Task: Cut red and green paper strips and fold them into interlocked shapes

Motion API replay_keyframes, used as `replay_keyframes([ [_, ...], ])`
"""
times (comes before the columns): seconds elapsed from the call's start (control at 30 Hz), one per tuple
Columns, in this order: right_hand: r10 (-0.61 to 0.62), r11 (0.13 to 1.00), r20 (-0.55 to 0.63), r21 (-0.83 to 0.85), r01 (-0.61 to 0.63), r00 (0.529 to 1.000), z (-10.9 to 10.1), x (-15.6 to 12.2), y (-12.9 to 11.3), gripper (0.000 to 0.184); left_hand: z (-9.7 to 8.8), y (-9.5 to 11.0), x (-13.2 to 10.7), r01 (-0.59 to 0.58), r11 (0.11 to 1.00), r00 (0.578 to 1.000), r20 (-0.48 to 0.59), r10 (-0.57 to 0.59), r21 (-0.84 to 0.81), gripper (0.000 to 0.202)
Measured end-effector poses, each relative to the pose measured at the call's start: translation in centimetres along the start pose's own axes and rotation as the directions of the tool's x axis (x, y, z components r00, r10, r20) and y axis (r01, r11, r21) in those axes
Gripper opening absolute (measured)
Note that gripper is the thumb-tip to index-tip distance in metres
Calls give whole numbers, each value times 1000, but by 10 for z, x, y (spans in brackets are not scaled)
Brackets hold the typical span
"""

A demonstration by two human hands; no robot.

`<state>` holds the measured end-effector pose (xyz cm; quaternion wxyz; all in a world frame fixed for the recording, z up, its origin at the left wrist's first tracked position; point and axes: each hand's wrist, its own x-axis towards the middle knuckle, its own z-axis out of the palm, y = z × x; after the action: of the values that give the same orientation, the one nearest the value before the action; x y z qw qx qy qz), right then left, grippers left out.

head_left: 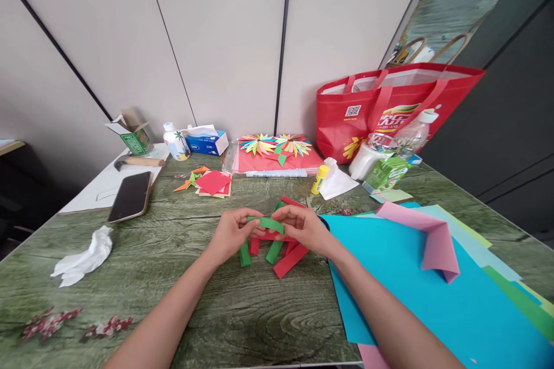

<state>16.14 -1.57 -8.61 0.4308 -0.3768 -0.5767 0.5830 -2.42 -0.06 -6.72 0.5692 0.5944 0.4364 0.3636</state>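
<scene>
Bare forearms (173, 311) are nearest, reaching in from eight and four o'clock as measured from a bent green strip (270, 223) held over the table (259, 328). Thumb and fingers of the left hand (228, 233) pinch that strip's left end, and the right hand (310, 230) grips the other end likewise. Folded red and green strips (290, 261) lie loosely beneath the hands, mainly toward five and six o'clock. Blue paper (402, 282) spreads at four, partly under the right forearm, with a folded pink sheet (438, 248) on it at three. At two is a yellow glue stick (319, 179), and farther out a red bag (335, 121). Multicoloured paper fans (258, 144) rest on a red pack (253, 164) at twelve. Paper squares (213, 183) lie at ten; a phone (130, 197) and, lower, a crumpled tissue (86, 258) lie around nine.
</scene>
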Motion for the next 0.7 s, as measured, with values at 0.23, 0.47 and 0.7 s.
replay_keyframes([
  [0.23,-29,994,-143,-108,14,989,2,4,7,22,6,-4,-1,17,1000,999,-32,-17,1,22],
  [0.47,-246,888,-642,-450,-97,726,-44,12,22,32,-1,-12,7,-78,997,970,-231,74,-11,28],
  [0.7,-318,588,-508,-768,-254,801,-43,11,31,17,-2,-23,9,-111,975,968,-203,150,192,20],
])
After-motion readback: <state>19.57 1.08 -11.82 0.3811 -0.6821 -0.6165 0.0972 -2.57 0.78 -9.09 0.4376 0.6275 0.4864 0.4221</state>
